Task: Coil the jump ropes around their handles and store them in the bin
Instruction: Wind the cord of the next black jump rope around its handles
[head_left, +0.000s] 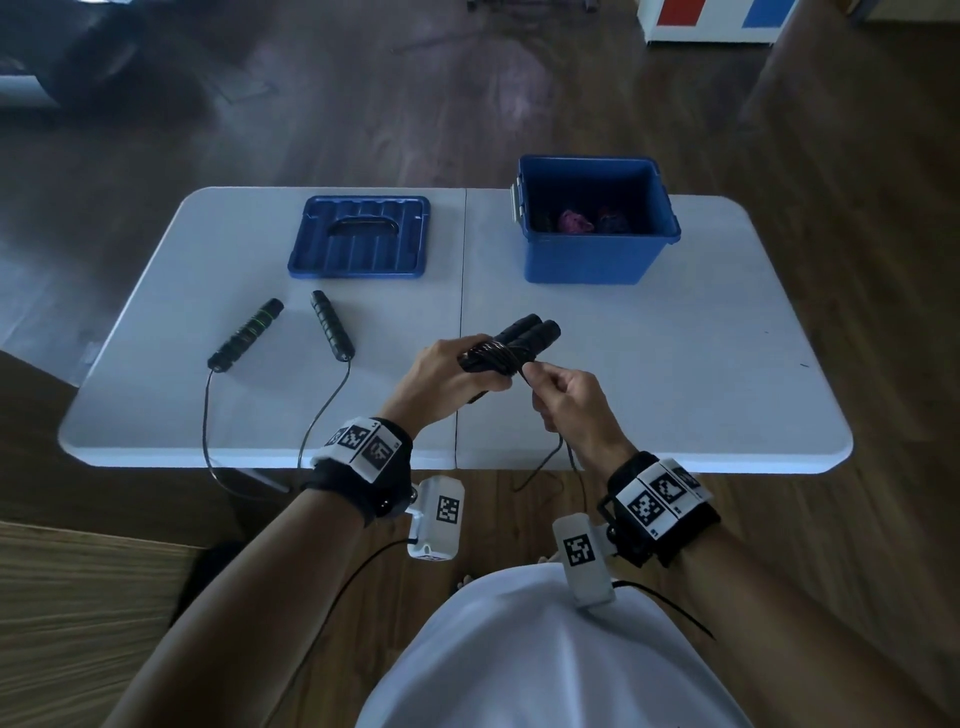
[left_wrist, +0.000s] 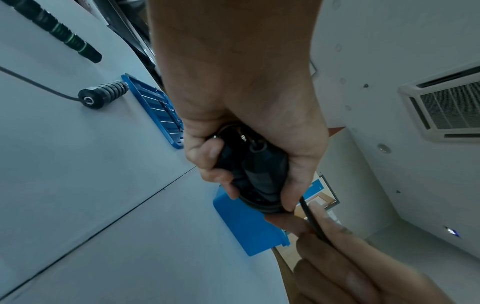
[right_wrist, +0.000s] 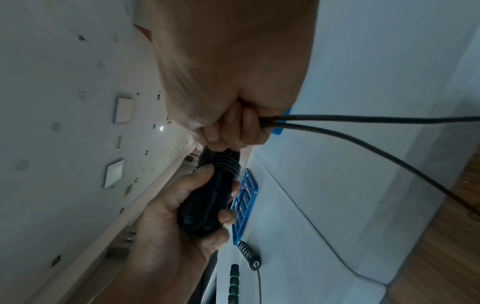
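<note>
Rope handles (head_left: 524, 340), paired and partly wound with cord, sit gripped in the left hand (head_left: 447, 376) above the table (head_left: 675, 374). Right hand (head_left: 563, 397) pinches the loose cord (right_wrist: 363, 119). Bin (head_left: 587, 254) stands open beyond; a second rope (head_left: 332, 325) lies left.

Likely an office or lab, folding table (head_left: 675, 374), wood floor (head_left: 415, 104), ceiling vent (left_wrist: 446, 107)

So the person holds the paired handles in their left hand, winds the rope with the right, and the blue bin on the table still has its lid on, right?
Not quite: the blue bin is open. Its lid lies flat on the table, left of the bin, as the head view shows. The left hand does hold the paired handles, and the right hand the rope.
</note>
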